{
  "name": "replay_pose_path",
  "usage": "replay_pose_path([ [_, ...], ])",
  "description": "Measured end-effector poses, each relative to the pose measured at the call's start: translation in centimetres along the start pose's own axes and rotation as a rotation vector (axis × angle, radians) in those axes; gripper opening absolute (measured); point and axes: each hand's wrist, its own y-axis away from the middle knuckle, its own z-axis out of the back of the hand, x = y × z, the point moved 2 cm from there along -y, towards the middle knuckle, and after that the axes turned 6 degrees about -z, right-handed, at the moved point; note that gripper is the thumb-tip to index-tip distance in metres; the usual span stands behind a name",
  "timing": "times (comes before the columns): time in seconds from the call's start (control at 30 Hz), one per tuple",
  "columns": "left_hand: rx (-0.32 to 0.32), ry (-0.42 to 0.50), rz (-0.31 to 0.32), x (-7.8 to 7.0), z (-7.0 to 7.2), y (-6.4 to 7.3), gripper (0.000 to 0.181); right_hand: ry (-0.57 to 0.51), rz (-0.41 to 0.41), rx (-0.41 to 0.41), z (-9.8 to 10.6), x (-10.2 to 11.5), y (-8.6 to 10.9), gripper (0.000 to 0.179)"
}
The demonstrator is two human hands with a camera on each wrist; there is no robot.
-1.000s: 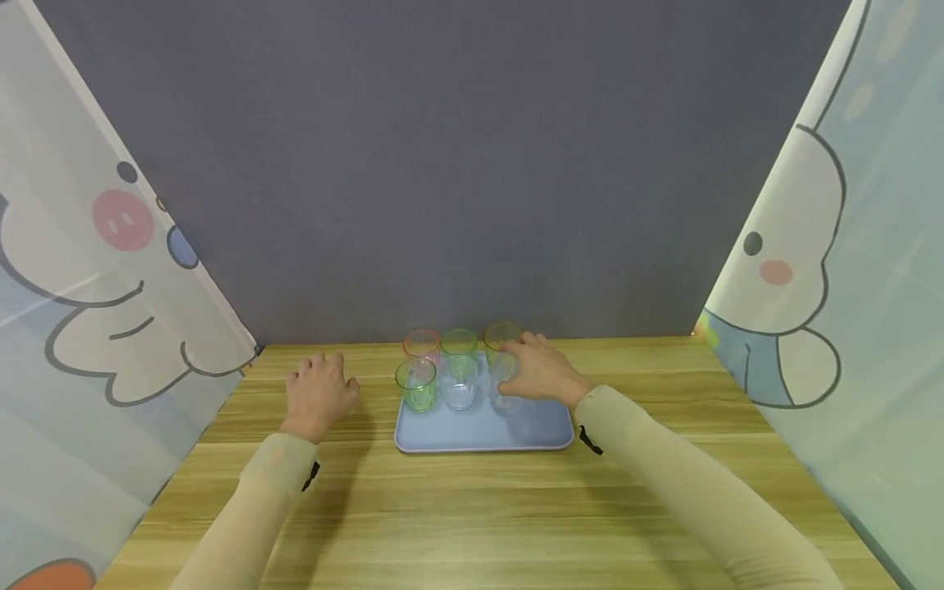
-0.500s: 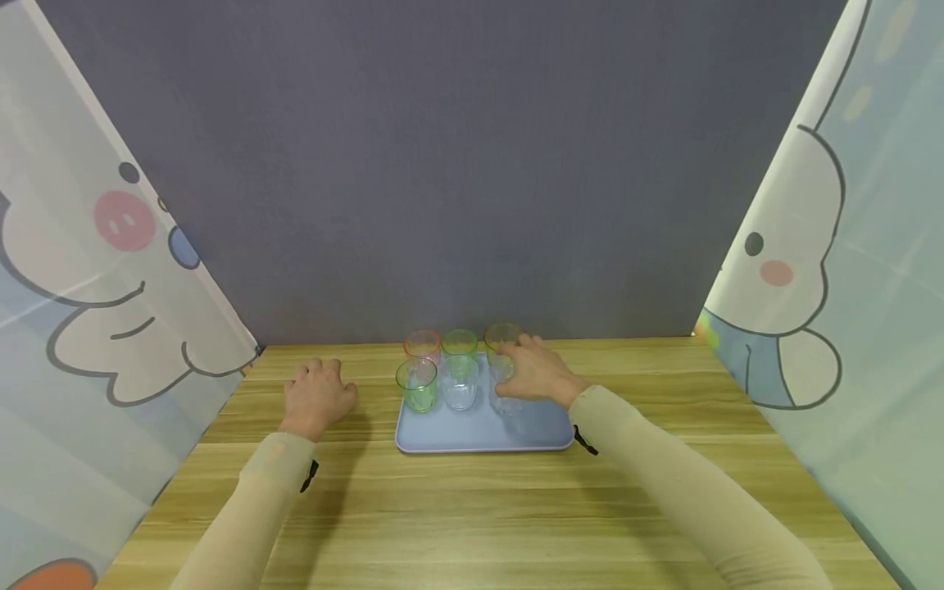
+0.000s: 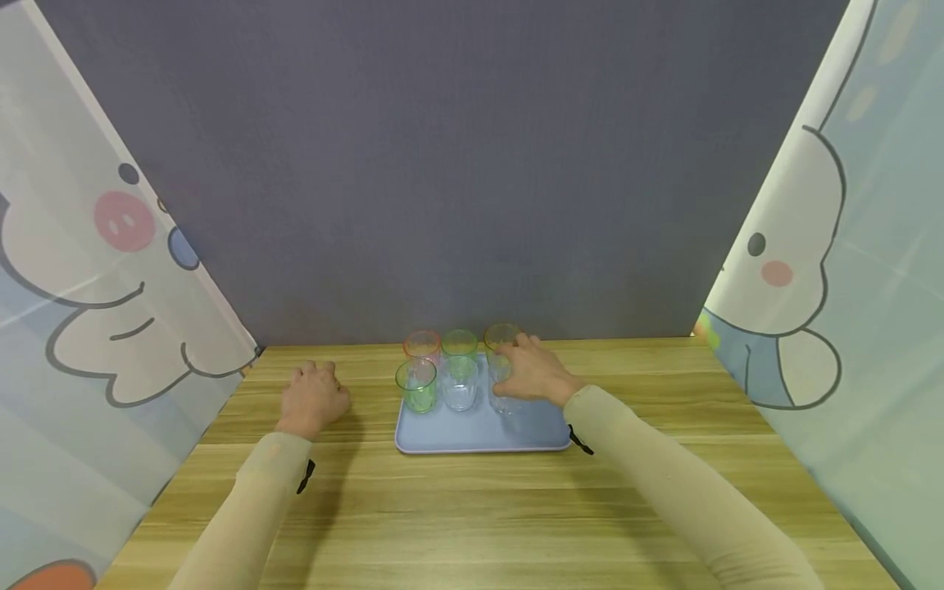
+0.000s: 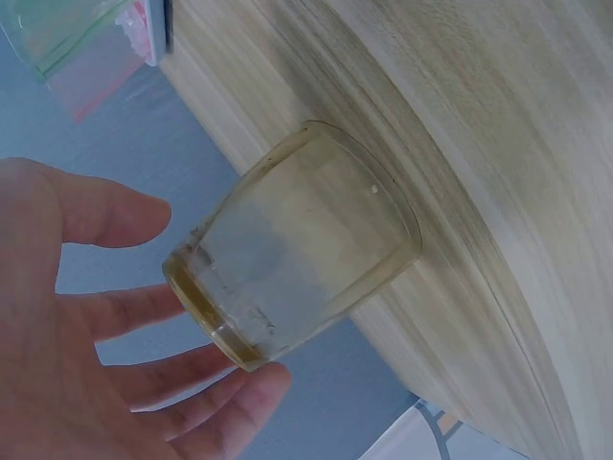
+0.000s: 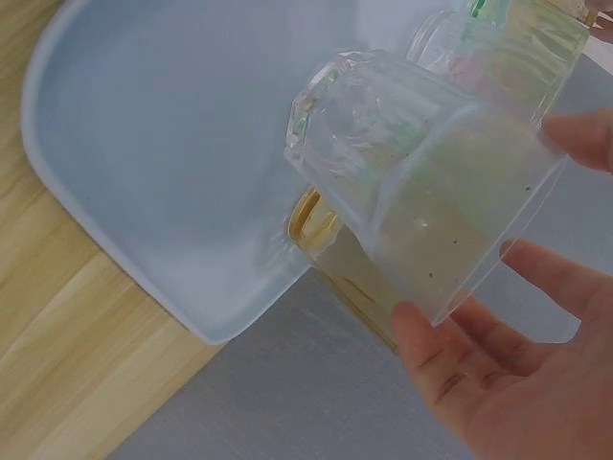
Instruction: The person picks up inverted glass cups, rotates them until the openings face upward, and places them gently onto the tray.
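My right hand [image 3: 537,373] has its thumb and fingers round the rim of a clear glass [image 5: 421,172], which stands upright over the front right of the blue tray [image 3: 479,436]. In the left wrist view an amber-tinted glass [image 4: 306,249] is upside down, rim toward the wooden table. My left hand [image 3: 313,400] is over it, fingers bent behind its base; a gap shows between thumb and glass. In the head view that hand hides the amber glass. Whether its fingers touch the base I cannot tell.
Other upright glasses stand on the tray: red-rimmed [image 3: 422,344], green [image 3: 460,342] and yellow [image 3: 501,334] at the back, green [image 3: 418,385] and clear [image 3: 460,385] in front. A grey panel [image 3: 472,164] rises behind the table [image 3: 472,508]; patterned curtains [image 3: 870,328] hang at both sides.
My left hand has shifted slightly left and toward me, its fingers looking more bent. My right hand has edged slightly left at the clear glass. The other glasses and tray stay put.
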Motion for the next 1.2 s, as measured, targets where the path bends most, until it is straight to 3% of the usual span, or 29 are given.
replay_pose_path([
  [0.33, -0.018, 0.016, -0.005, 0.1, -0.2, 0.0, 0.048, 0.013, 0.002, 0.012, -0.1, 0.5, 0.0, 0.072],
  [0.87, 0.001, 0.029, -0.017, 1.2, -0.2, -0.5, 0.057, 0.022, -0.017, 0.006, -0.7, 0.8, 0.1, 0.07],
  [1.2, 0.01, 0.026, -0.035, 1.1, 0.0, -0.4, 0.054, 0.026, -0.021, -0.007, -0.7, 1.0, 0.1, 0.069],
])
